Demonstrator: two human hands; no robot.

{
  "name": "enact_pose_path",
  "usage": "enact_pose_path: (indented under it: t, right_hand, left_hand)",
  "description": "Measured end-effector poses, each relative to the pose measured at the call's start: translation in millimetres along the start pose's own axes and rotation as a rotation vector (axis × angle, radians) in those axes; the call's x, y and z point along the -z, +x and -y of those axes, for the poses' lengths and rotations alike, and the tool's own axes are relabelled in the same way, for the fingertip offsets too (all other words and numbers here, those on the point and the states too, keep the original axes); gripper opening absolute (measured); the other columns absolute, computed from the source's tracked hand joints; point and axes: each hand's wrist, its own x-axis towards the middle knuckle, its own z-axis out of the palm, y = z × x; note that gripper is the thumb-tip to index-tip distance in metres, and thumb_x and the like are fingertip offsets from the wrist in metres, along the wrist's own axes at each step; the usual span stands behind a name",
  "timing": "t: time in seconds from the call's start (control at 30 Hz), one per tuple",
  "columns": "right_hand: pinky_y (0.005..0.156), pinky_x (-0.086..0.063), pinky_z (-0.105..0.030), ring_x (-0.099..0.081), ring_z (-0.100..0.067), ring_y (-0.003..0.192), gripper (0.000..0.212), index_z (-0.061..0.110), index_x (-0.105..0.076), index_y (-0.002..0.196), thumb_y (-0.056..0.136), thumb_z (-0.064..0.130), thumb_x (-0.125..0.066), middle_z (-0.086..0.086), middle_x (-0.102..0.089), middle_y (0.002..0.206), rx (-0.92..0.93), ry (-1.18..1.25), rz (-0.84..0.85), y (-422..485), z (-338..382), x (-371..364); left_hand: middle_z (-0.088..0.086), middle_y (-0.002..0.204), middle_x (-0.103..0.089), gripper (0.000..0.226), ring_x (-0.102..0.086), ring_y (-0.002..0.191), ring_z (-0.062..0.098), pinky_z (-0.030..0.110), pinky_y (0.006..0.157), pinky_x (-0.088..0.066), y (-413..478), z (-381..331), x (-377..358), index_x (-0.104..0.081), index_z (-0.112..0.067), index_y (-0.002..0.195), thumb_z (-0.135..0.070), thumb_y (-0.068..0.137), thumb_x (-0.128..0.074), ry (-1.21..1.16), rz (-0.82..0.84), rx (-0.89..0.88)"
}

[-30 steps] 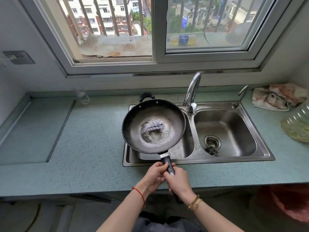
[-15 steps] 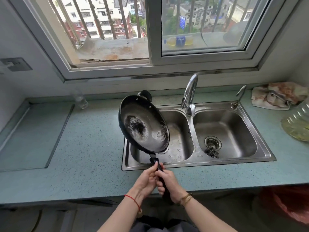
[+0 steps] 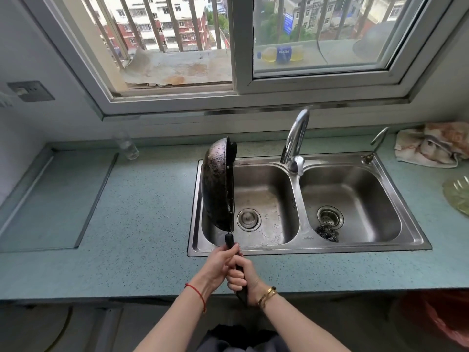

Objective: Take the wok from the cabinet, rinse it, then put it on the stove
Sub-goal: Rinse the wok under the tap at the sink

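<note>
Over sink [image 3: 291,251], black wok [image 3: 217,186] edge-on, wet

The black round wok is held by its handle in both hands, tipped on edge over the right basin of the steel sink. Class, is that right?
No. The head view shows the black round wok over the left basin, not the right.

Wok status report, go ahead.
Left hand and right hand both gripping the handle. Wok tipped on edge over left sink basin. Faucet close right, not touching.
</note>
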Motion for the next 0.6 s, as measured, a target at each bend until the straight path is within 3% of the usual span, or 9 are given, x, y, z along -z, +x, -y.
enact_pose_path:
  t: [0.23, 0.37, 0.53, 0.6]
  right_hand:
    - [0.026, -0.019, -0.009, -0.024, -0.007, 0.017, 0.055, 0.019, -0.034, 0.034, 0.089, 0.011, -0.032, 0.005, -0.025, 0.027, -0.03, 0.09, 0.014, 8.5, -2.0, 3.6]
    - [0.025, -0.019, -0.009, -0.024, -0.009, 0.016, 0.053, 0.017, -0.032, 0.033, 0.086, 0.01, -0.031, 0.003, -0.025, 0.026, -0.04, 0.183, 0.015, 8.9, 0.3, 5.9]
    - [0.024, -0.021, -0.009, -0.026, -0.01, 0.014, 0.037, 0.013, -0.037, 0.031, 0.067, 0.008, -0.04, 0.002, -0.027, 0.023, -0.044, 0.306, 0.088, 8.2, 1.4, 9.5]
    - [0.025, -0.021, -0.008, -0.028, -0.011, 0.013, 0.03, 0.011, -0.04, 0.034, 0.063, 0.006, -0.046, 0.001, -0.027, 0.024, -0.049, 0.358, 0.147, 7.3, 1.3, 12.4]
  left_hand:
    - [0.009, 0.078, -0.061, 0.009, -0.061, 0.066, 0.015, 0.022, 0.059, -0.052, 7.4, 2.0, 0.2, -0.059, -0.004, 0.088, -0.011, 0.09, -0.065, 0.092, -0.046, -0.031]
    - [0.014, 0.088, -0.064, 0.012, -0.063, 0.078, 0.021, 0.028, 0.07, -0.054, 9.6, 0.0, -3.3, -0.061, -0.004, 0.094, -0.013, 0.089, -0.067, 0.174, -0.05, -0.057]
    - [0.015, 0.093, -0.052, 0.023, -0.052, 0.086, 0.023, 0.031, 0.08, -0.045, 9.4, -2.4, -2.8, -0.059, -0.005, 0.098, -0.023, 0.088, -0.069, 0.209, 0.051, -0.06]
    - [0.012, 0.096, -0.058, 0.029, -0.057, 0.088, 0.018, 0.028, 0.083, -0.047, 9.4, -3.4, -2.7, -0.059, -0.007, 0.101, -0.031, 0.086, -0.068, 0.157, 0.099, -0.028]
